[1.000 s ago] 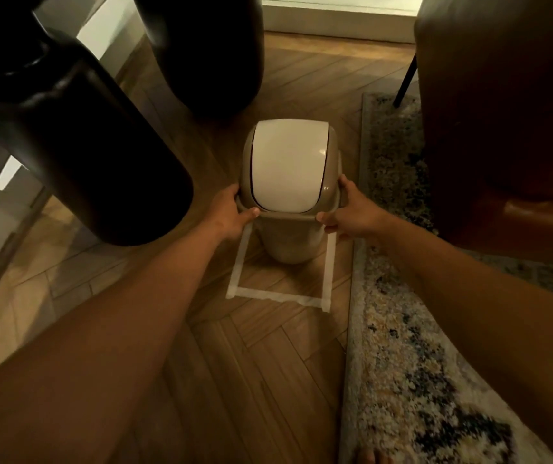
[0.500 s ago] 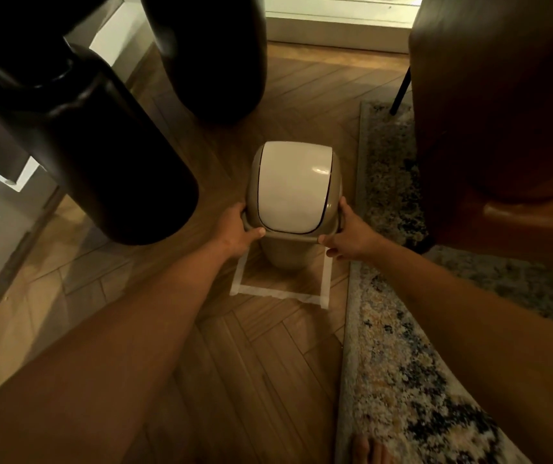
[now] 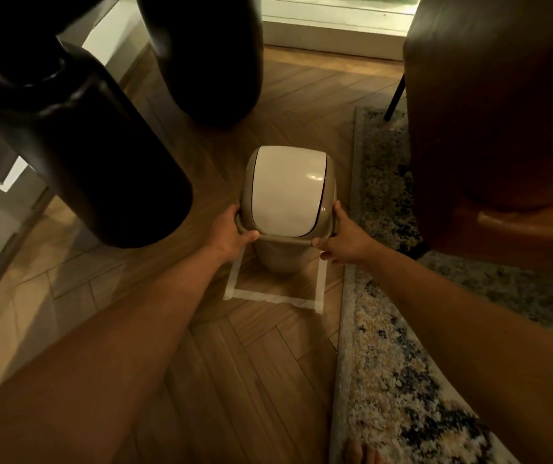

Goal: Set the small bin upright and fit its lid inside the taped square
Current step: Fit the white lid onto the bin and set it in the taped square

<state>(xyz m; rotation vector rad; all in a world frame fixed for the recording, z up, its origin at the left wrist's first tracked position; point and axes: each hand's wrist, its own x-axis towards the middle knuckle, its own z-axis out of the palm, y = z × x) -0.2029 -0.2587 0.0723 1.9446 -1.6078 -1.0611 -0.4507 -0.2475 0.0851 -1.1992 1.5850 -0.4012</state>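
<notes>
A small beige bin (image 3: pixel 281 259) stands upright on the wooden floor inside the white taped square (image 3: pixel 270 298). Its lid (image 3: pixel 286 192), a beige frame with a pale swing flap, sits on top of it. My left hand (image 3: pixel 233 232) grips the lid's left lower edge, thumb in front. My right hand (image 3: pixel 343 239) holds the lid's right lower edge the same way. The far side of the taped square is hidden behind the bin.
Two large black rounded objects stand close by, one at the left (image 3: pixel 77 145) and one behind the bin (image 3: pixel 204 55). A brown chair (image 3: pixel 496 128) and a patterned rug (image 3: pixel 392 363) lie right of the square. A toe (image 3: pixel 357 453) shows at the bottom.
The view has pulled back a little, so the bin sits lower and smaller in frame. Both hands keep the same hold on the lid's sides.
</notes>
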